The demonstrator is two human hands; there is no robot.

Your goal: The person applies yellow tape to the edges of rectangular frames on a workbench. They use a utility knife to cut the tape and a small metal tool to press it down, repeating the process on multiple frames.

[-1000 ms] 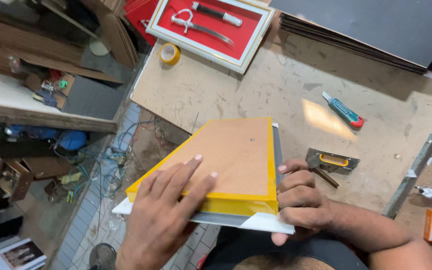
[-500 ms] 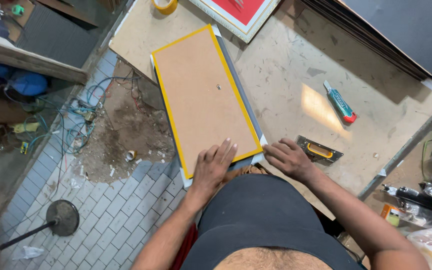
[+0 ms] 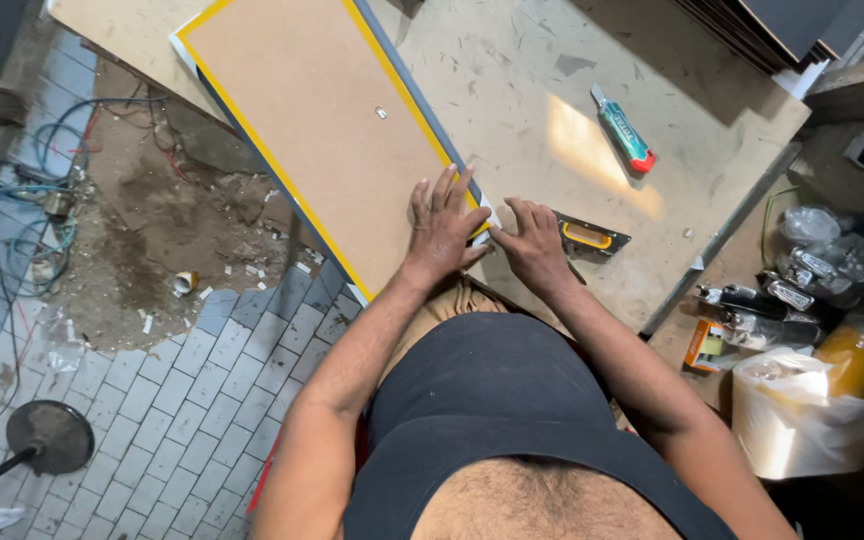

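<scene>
On the worn surface (image 3: 592, 90), a yellow-edged backing board (image 3: 322, 130) overhangs the near edge. Left hand (image 3: 442, 225) lies spread flat on its near corner; right hand (image 3: 532, 245), fingers spread, touches the surface beside that corner. The board appears stiff, light and thin, best held by its long edges.

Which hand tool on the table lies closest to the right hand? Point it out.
The grey tool with the yellow handle, just beside the right hand; the green-and-red utility knife lies farther off.

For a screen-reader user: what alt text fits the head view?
A person's left hand presses flat on a yellow-edged brown board at a worn workbench; the right hand rests at its corner, beside a yellow-handled tool.
</scene>
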